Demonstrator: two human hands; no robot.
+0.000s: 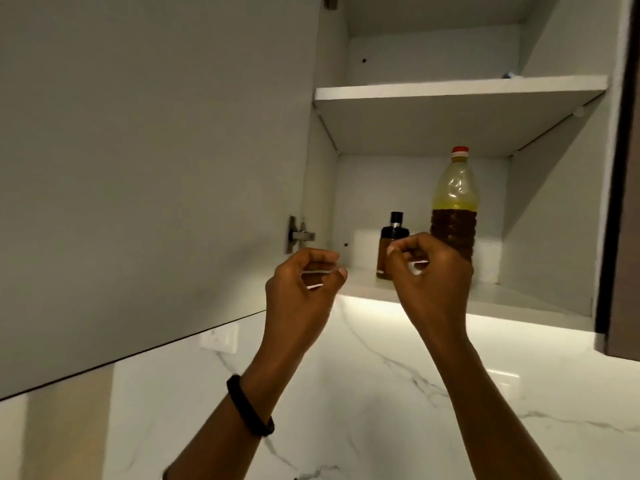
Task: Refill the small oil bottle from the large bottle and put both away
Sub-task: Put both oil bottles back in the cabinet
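Observation:
A large clear bottle (454, 206) with a red cap stands on the lower shelf (519, 299) of an open wall cabinet, about half full of dark oil. To its left stands a small oil bottle (389, 244) with a black top. My right hand (431, 268) is raised in front of both bottles and covers their lower parts; its fingers are loosely curled and hold nothing. My left hand (301, 282) hangs raised to the left of the shelf edge, fingers loosely curled, also holding nothing.
The cabinet's left door (149, 161) stands swung open, its hinge (299, 235) near my left hand. A brown door edge (623, 202) is at the right. The upper shelf (460, 90) carries a small dark item at the back. Below are a lit marble backsplash and a wall socket (220, 337).

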